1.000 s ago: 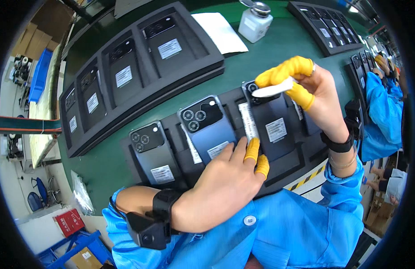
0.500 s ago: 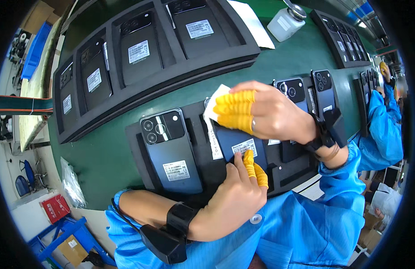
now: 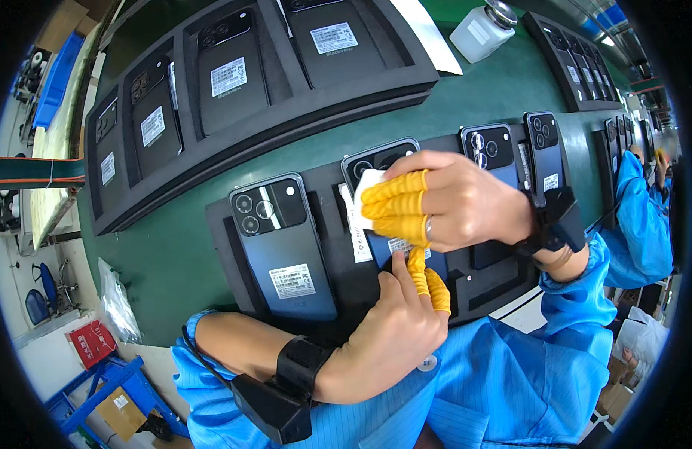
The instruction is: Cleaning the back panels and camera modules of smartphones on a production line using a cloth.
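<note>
Change: right hand (image 3: 466, 202) has slid its white cloth (image 3: 367, 196) toward the phone's (image 3: 383, 217) camera end.
Phone axis: lengthwise away from person, camera end far.
Right grip: pinching cloth.
Left hand (image 3: 395, 329): fingertips pressed on phone's near end.

- A white rectangular label (image 3: 291, 280) is sitting low on the back of the dark blue phone (image 3: 281, 245) left of centre.
- White rectangular labels (image 3: 229, 75) are showing on the black phones in the upper-left tray (image 3: 271, 135).
- A small white label (image 3: 550, 182) is sitting on the phone at right.
- A red box (image 3: 91, 341) is lying at lower left.
</note>
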A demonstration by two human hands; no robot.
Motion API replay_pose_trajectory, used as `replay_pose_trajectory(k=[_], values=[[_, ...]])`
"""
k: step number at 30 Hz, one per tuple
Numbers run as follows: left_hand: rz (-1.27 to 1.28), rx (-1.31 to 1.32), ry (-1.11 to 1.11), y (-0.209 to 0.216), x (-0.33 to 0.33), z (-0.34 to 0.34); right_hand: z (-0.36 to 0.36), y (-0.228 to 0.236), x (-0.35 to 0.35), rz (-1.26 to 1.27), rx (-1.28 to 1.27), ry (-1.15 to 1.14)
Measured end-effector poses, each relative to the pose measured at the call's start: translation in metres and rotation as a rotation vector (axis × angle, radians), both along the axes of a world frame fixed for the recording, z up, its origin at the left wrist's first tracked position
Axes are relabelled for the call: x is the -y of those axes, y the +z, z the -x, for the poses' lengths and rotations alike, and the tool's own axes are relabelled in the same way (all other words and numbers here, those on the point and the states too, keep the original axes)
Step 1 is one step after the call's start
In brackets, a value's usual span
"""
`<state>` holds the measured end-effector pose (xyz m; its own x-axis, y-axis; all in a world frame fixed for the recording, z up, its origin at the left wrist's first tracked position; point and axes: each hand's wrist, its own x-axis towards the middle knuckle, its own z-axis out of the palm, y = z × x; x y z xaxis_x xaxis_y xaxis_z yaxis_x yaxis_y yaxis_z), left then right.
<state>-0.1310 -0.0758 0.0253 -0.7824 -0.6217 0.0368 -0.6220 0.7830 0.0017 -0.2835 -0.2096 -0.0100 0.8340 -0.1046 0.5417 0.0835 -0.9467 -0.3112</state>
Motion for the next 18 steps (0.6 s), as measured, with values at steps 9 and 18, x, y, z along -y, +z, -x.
replay_pose_trajectory(k=[9,18], values=[[0.021,0.024,-0.041,0.001,0.002,0.0,-0.005,-0.001,0.012,0.04,0.002,-0.057],[-0.032,-0.044,0.018,0.001,0.003,-0.005,0.013,0.014,0.024,-0.008,0.054,-0.296]])
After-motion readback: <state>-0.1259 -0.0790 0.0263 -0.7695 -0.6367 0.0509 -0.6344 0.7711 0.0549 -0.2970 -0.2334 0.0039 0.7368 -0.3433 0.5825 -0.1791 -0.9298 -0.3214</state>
